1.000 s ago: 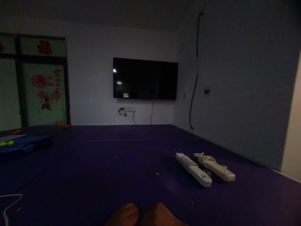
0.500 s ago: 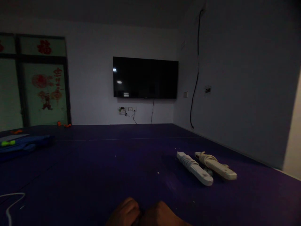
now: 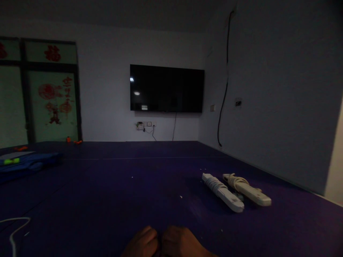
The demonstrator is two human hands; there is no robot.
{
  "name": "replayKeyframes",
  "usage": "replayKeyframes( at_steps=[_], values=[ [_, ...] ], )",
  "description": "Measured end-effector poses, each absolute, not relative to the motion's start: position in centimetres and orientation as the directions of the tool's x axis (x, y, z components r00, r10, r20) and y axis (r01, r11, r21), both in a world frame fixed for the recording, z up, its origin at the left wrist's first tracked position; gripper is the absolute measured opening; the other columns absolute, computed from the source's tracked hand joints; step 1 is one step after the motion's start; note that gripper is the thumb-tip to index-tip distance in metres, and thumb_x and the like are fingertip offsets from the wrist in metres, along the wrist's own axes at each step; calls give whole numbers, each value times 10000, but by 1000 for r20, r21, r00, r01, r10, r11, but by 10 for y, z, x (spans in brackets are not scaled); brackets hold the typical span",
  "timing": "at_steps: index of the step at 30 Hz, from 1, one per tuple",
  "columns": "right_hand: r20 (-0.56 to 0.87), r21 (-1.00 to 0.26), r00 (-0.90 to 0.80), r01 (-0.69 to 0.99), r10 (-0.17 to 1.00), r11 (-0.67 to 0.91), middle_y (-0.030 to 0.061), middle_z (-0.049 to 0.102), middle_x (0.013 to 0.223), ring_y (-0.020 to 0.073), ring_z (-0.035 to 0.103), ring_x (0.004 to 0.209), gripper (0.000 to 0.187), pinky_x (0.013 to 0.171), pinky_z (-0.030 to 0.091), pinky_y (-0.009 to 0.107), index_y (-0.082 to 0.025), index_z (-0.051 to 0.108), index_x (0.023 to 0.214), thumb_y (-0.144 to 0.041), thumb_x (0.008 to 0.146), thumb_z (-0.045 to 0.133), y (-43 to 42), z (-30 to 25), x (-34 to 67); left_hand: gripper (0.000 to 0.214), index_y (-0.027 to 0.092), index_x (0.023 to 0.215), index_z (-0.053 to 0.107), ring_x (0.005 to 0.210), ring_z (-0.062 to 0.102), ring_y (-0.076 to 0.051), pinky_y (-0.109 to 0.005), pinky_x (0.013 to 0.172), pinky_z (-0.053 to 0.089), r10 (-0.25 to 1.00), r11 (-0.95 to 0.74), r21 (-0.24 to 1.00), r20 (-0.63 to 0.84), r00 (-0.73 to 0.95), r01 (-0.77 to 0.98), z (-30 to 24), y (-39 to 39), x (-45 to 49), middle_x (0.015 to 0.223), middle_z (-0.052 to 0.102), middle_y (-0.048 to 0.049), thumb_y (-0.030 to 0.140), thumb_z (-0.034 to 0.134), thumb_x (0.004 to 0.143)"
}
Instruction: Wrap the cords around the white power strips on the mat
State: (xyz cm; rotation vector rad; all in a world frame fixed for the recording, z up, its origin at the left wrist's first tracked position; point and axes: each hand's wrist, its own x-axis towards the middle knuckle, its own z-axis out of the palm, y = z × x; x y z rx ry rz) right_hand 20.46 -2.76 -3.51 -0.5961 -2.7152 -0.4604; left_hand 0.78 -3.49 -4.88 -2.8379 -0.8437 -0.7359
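Note:
At the bottom edge of the head view, my left hand (image 3: pixel 143 242) and my right hand (image 3: pixel 180 242) are side by side, almost touching, over the dark purple tabletop (image 3: pixel 112 203). Both have their fingers curled in. Whatever they hold, if anything, is hidden by the fingers and the dim light. Ahead and to the right lie two white power strips, the nearer one (image 3: pixel 230 199) and the farther one (image 3: pixel 254 194), each with its cord wound around one end. Neither hand touches them.
A white cable (image 3: pixel 13 232) lies at the near left. Farther back on the left is a blue cloth-like pile (image 3: pixel 40 164) with a bright green item (image 3: pixel 12 161) on it. Small orange objects (image 3: pixel 77 142) sit by the far edge. A television (image 3: pixel 166 89) hangs on the wall.
My right hand has turned slightly, so more of its curled fingers shows. The view has shifted very slightly; the power strips and other objects have stayed in place.

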Motion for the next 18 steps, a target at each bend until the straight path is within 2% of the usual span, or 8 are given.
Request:
replayKeyframes(
  at_steps=[9, 18],
  values=[
    [382, 245, -868, 426, 317, 871, -4, 565, 651, 98, 464, 565, 401, 516, 353, 191, -178, 551, 705, -408, 960, 344, -22, -42, 206, 148, 173, 697, 517, 689, 425, -121, -214, 564, 315, 437, -837, -52, 533, 724, 544, -57, -30, 8, 727, 512, 23, 136, 599, 815],
    [356, 201, -867, 436, 349, 877, -5, 574, 649, 97, 480, 588, 390, 550, 365, 187, -179, 568, 698, -386, 958, 363, -20, -44, 205, 211, 181, 676, 521, 662, 428, -119, -209, 580, 340, 398, -838, -95, 567, 722, 537, -57, -29, 8, 709, 508, 21, 131, 488, 878]
  ],
)
